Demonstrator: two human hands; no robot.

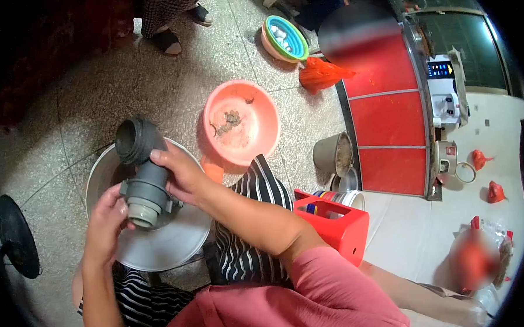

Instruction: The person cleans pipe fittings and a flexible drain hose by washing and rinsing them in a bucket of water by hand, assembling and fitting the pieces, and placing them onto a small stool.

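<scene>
A dark grey plastic pipe fitting (148, 180), bent like an elbow, is held over a large pale round basin (163, 246). It has a wide ribbed collar and a lighter threaded end pointing down toward me. My right hand (179, 172) is closed round its middle, thumb on top. Around the collar and lighter end, the fingers of my left hand (107, 217) are pressed from the left. The fitting's upper mouth faces up and left. Part of the basin's inside is hidden behind my hands and the fitting.
A pink tub (243, 123) with brown scraps stands ahead, beside a grey bucket (333, 154). Farther off are stacked colourful basins (284, 40) and an orange bag (322, 73). A red stool (335, 224) is at my right, a black round disc (16, 235) at left. Another person's feet (168, 42) show ahead.
</scene>
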